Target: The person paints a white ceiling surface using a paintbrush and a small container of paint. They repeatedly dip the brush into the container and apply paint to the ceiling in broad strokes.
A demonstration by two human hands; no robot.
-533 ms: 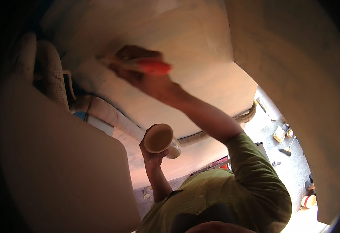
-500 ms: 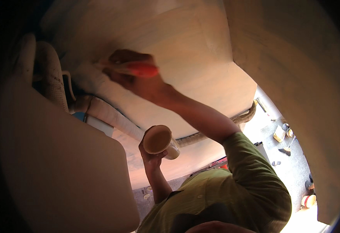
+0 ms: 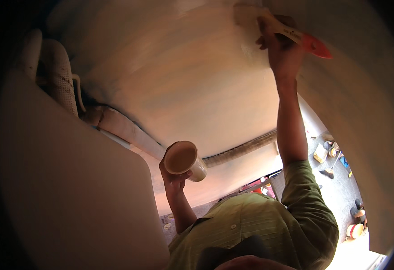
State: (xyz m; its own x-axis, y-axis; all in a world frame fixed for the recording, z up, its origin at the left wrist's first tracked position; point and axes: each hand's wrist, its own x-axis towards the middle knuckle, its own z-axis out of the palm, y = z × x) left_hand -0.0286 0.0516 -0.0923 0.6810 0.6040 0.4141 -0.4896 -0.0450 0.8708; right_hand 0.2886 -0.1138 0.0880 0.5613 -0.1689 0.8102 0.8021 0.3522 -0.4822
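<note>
My right hand is raised high at the top of the view, closed round a paintbrush with a pale wooden handle and red end. The bristle end lies at the pale panel, near where it meets the wall on the right; whether it touches is hard to tell. My left hand, lower and left of centre, grips a cream cup, its open top toward the camera and pale beige inside; how full it is, I cannot tell.
White wrapped pipes run at the left, with a duct along the panel's edge. A curved wall is at the right, a pale panel at lower left. Through a bright opening lie a broom, buckets and other items on the floor.
My right hand with the brush has moved from left of centre up and far to the right along the panel. My left hand and cup have shifted only slightly.
</note>
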